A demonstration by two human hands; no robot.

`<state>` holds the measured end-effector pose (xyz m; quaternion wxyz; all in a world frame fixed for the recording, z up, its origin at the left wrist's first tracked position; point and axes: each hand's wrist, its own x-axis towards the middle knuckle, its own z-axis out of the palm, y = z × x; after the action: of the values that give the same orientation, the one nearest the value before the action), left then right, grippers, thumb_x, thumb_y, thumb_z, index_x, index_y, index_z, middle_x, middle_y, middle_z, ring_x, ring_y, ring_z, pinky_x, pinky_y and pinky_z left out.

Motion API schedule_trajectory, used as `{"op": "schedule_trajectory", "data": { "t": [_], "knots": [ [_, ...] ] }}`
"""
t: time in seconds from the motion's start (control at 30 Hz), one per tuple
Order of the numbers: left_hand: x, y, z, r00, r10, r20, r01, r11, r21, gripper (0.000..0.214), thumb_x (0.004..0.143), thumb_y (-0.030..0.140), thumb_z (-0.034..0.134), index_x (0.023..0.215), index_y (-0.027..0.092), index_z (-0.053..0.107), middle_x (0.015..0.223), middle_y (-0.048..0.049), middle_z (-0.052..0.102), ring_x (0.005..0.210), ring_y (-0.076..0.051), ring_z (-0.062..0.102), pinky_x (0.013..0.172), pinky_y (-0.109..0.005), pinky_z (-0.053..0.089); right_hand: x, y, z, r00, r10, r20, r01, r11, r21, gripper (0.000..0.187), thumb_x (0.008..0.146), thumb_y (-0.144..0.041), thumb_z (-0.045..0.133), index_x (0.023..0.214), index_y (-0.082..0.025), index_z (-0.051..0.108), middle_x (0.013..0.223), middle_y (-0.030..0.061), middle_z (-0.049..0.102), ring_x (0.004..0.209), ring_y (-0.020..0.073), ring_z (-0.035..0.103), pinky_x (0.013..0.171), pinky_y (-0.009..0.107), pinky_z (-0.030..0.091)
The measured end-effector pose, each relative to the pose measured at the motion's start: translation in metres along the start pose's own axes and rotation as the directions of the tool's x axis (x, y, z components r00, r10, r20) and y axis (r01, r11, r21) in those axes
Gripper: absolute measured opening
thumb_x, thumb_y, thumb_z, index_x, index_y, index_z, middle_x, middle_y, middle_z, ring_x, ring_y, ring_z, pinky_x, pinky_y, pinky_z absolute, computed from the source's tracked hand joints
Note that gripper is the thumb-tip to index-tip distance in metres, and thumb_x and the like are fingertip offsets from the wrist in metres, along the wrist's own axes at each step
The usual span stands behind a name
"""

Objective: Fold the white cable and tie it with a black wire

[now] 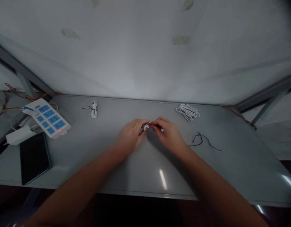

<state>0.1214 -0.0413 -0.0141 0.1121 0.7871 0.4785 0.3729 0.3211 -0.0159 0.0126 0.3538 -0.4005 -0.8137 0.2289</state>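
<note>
Above the middle of the grey table, my left hand (131, 134) is closed on a small white coiled cable (146, 126). Most of the coil is hidden by the fingers. My right hand (168, 132) pinches at the coil's right side, and a pale end sticks out beneath its fingers; what the fingertips grip there is too small to make out. Off to the right lie loose black ties (202, 138). A larger loose bundle of white cable (187, 112) rests behind them. On the left sits a small white cable coil (94, 110) bound with a black tie.
A white and blue power strip (51, 117) with a lit red light stands at the left, with a white adapter (20, 135) plugged in nearby. In front of it lies a dark tablet (34, 157). A white wall panel (136, 56) rises behind the table (145, 173).
</note>
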Motion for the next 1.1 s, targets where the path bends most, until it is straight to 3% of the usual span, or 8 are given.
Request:
{"op": "schedule_trajectory", "data": {
  "t": [0.3,0.53,0.6,0.7,0.8,0.9,0.97,1.1],
  "knots": [
    [-0.003,0.001,-0.001,0.983,0.183,0.009,-0.183,0.983,-0.021,0.029,0.101,0.01,0.047,0.119,0.024,0.065,0.119,-0.0091,0.073,0.113,-0.021,0.067,0.102,-0.039,0.053,0.002,-0.01,-0.002,0.961,0.264,0.088,-0.276,0.941,0.195,0.011,0.092,-0.024,0.06,0.083,-0.021,0.066,0.071,0.002,0.069,0.063,0.0163,0.06,0.058,0.029,0.046],
    [-0.001,0.006,-0.004,0.964,0.262,-0.053,-0.266,0.96,-0.088,0.027,0.098,0.007,0.051,0.113,0.025,0.065,0.115,-0.0081,0.072,0.11,-0.02,0.067,0.101,-0.038,0.055,0.004,-0.006,-0.004,0.879,0.365,0.306,-0.476,0.705,0.526,0.017,0.09,-0.036,0.063,0.08,-0.022,0.06,0.064,-0.0019,0.062,0.054,0.0131,0.055,0.051,0.027,0.046],
    [0.0,0.011,-0.004,0.983,0.149,-0.104,-0.166,0.969,-0.181,0.025,0.095,0.008,0.054,0.11,0.024,0.066,0.114,-0.0081,0.07,0.11,-0.019,0.067,0.1,-0.037,0.056,0.005,-0.002,-0.003,0.884,0.363,0.295,-0.468,0.687,0.556,0.018,0.09,-0.037,0.063,0.082,-0.022,0.059,0.065,-0.002,0.062,0.055,0.0133,0.056,0.053,0.028,0.047],
    [0.004,0.015,-0.003,0.968,-0.232,-0.097,0.158,0.86,-0.486,0.015,0.091,0.016,0.059,0.104,0.022,0.064,0.11,-0.0082,0.067,0.105,-0.02,0.069,0.092,-0.037,0.059,0.005,0.001,-0.005,0.932,0.332,0.148,-0.361,0.793,0.491,0.015,0.093,-0.034,0.06,0.085,-0.022,0.06,0.07,-0.0009,0.063,0.061,0.0138,0.057,0.057,0.027,0.047],
    [0.01,0.013,-0.001,0.811,-0.534,0.237,0.524,0.484,-0.701,0.021,0.097,0.036,0.055,0.102,0.019,0.065,0.096,-0.008,0.07,0.089,-0.02,0.07,0.079,-0.036,0.06,0.003,-0.002,-0.008,0.987,0.158,0.02,-0.157,0.944,0.289,0.009,0.096,-0.026,0.056,0.089,-0.022,0.061,0.081,0.0021,0.065,0.072,0.0157,0.059,0.063,0.028,0.047],
    [0.013,0.009,-0.003,0.733,-0.471,0.491,0.657,0.3,-0.692,0.041,0.101,0.052,0.049,0.102,0.016,0.07,0.096,-0.011,0.071,0.086,-0.021,0.068,0.075,-0.034,0.058,0.0,-0.006,-0.007,0.997,-0.065,0.041,0.06,0.991,0.119,0.01,0.096,-0.019,0.053,0.093,-0.023,0.062,0.087,0.0039,0.065,0.078,0.0174,0.06,0.069,0.03,0.047],
    [0.012,0.007,-0.005,0.784,-0.414,0.463,0.614,0.402,-0.679,0.036,0.099,0.047,0.056,0.108,0.017,0.072,0.107,-0.0118,0.071,0.096,-0.022,0.067,0.084,-0.036,0.057,-0.001,-0.006,-0.005,0.986,-0.141,0.085,0.136,0.989,0.066,0.013,0.096,-0.015,0.051,0.095,-0.023,0.061,0.089,0.0047,0.065,0.079,0.018,0.059,0.071,0.031,0.047],
    [0.006,0.009,-0.009,0.947,-0.283,0.153,0.321,0.836,-0.444,0.032,0.092,0.034,0.07,0.122,0.023,0.074,0.135,-0.0124,0.057,0.121,-0.027,0.057,0.11,-0.047,0.047,-0.002,-0.004,-0.002,0.99,-0.104,0.099,0.106,0.994,-0.022,0.014,0.091,-0.011,0.05,0.09,-0.022,0.059,0.086,0.0053,0.065,0.076,0.0187,0.058,0.069,0.031,0.044]
  ]
}}
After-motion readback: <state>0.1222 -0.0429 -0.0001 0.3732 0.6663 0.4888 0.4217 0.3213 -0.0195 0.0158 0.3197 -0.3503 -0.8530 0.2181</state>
